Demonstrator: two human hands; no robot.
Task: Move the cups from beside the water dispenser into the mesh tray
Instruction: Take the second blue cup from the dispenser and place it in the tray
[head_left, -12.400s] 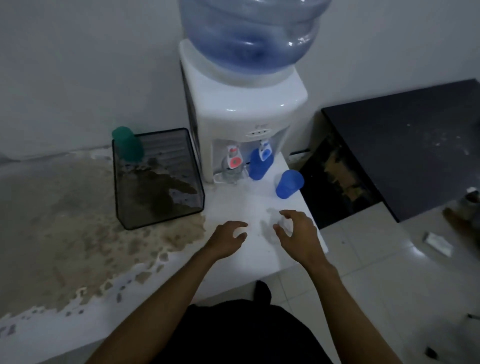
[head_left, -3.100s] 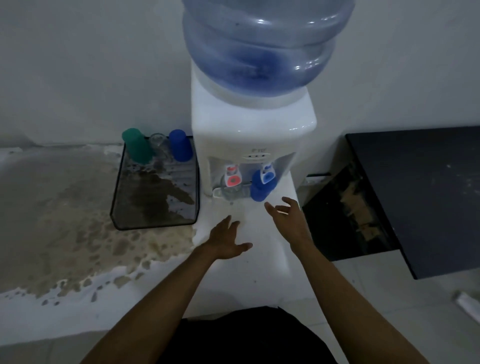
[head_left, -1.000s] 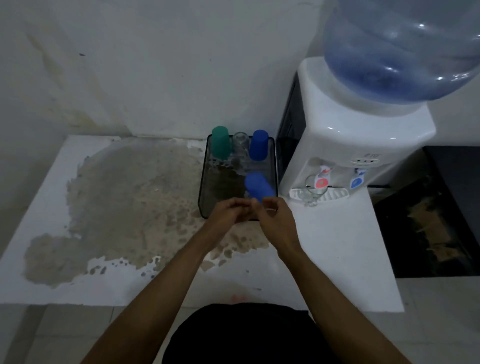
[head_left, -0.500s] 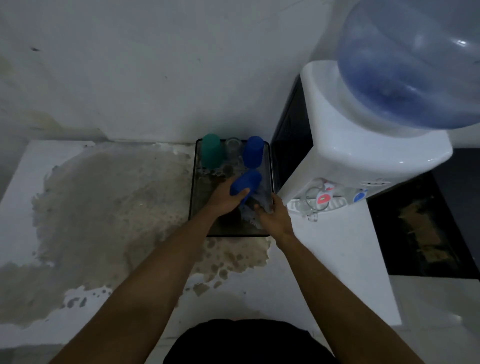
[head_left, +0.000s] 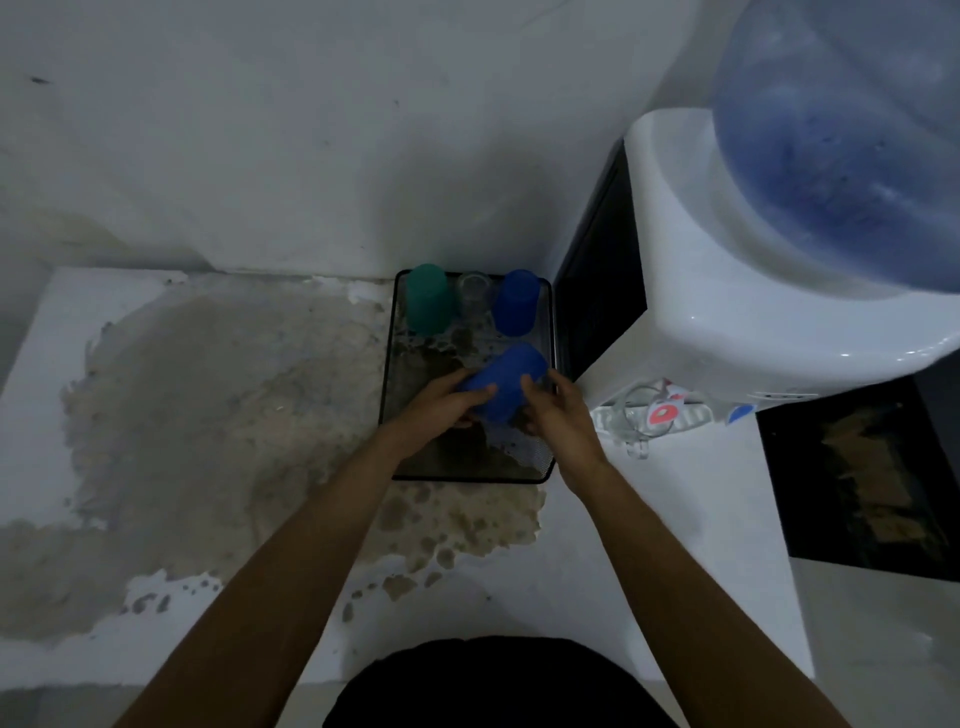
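A blue cup (head_left: 506, 381) lies tilted on its side over the middle of the black mesh tray (head_left: 388, 384). My left hand (head_left: 441, 408) grips its near end and my right hand (head_left: 553, 410) holds its right side. At the tray's far end stand a green cup (head_left: 427, 298), a clear glass (head_left: 475, 292) and a second blue cup (head_left: 517, 301), all upside down. A clear glass mug (head_left: 631, 415) sits on the drip tray of the white water dispenser (head_left: 727, 291), right of the mesh tray.
The white counter (head_left: 675, 519) carries a large brown stain (head_left: 218, 405) left of and below the tray. A blue water bottle (head_left: 852, 140) tops the dispenser. A black surface (head_left: 872, 488) lies at the right. The wall runs close behind the tray.
Both hands have stayed over the tray with the blue cup. My right hand has come up from the tray floor onto the cup's side. The view has shifted slightly.
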